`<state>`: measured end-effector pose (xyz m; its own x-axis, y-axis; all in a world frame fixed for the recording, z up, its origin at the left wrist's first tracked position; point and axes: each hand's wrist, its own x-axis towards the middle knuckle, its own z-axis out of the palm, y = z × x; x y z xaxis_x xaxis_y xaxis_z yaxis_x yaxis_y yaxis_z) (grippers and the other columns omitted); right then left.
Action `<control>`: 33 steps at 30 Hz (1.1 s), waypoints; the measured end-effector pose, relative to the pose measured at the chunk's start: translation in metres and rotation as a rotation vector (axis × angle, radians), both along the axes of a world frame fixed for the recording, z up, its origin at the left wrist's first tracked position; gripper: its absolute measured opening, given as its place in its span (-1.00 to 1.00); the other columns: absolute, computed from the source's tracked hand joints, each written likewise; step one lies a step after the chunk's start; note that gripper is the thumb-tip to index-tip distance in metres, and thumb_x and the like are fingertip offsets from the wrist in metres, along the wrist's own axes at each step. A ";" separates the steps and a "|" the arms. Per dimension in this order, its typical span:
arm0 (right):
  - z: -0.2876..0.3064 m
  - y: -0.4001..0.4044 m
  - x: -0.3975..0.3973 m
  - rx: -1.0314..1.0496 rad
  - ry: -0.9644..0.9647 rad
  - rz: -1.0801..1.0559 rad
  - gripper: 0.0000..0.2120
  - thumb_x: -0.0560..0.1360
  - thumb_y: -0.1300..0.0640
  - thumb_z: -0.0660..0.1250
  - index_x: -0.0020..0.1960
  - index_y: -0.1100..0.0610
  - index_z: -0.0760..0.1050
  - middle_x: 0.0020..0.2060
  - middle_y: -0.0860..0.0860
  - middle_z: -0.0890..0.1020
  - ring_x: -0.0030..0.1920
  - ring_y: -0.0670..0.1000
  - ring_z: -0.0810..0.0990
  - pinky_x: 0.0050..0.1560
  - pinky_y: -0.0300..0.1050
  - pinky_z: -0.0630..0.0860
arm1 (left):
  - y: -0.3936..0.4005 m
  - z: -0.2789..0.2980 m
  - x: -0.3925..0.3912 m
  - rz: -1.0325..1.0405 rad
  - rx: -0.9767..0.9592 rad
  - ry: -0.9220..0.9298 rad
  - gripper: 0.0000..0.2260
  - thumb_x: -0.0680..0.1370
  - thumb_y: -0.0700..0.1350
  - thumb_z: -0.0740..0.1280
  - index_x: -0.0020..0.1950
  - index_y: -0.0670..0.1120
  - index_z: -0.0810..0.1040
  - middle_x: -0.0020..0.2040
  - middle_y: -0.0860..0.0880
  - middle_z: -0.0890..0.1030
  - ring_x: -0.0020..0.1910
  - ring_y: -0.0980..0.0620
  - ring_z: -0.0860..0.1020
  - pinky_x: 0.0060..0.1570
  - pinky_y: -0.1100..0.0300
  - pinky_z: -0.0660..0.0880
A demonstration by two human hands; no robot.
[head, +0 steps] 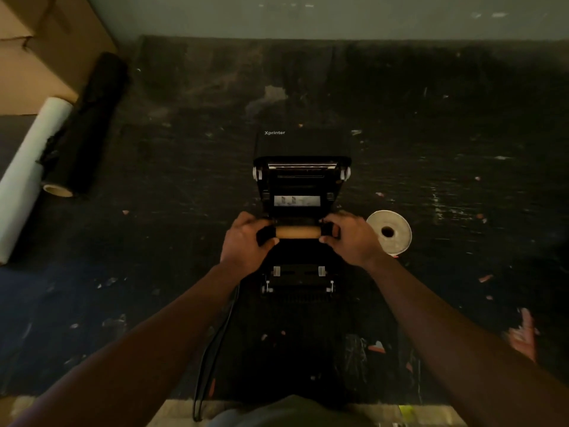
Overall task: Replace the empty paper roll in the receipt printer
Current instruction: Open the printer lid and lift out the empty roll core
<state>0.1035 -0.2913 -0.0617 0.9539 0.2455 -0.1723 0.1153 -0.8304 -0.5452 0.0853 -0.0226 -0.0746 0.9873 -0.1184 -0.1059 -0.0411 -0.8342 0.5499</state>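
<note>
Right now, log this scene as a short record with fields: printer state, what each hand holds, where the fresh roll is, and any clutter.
printer: black receipt printer, lid open, on a dark scuffed table
spindle: brown empty core on a black holder, over the open paper bay
left hand: left hand grips the holder's left end
right hand: right hand grips the holder's right end
new roll: white paper roll lying flat on the table, right of the printer, untouched
clutter: black roll and white roll at far left

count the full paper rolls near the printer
1: a white paper roll lies flat on the dark worktop, right of the open printer. The hands hold only a bare cardboard core.
</note>
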 end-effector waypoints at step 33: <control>-0.046 -0.134 -0.217 1.215 0.527 -1.109 -0.70 0.41 0.17 0.59 0.13 0.08 0.70 0.10 0.05 0.73 0.17 0.08 0.67 -0.01 -0.03 0.61 | -0.191 0.018 -0.097 -0.084 -0.355 0.301 -0.73 0.48 0.00 0.57 0.15 0.03 0.71 -0.09 0.18 0.69 -0.12 0.47 0.60 -0.09 0.55 0.49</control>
<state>-0.1137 -0.4256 -0.1079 0.6517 -0.2210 -0.7256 -0.5643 0.4980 -0.6585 -0.0122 -0.2140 -0.0563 0.9042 -0.2772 -0.3249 0.1049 -0.5934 0.7980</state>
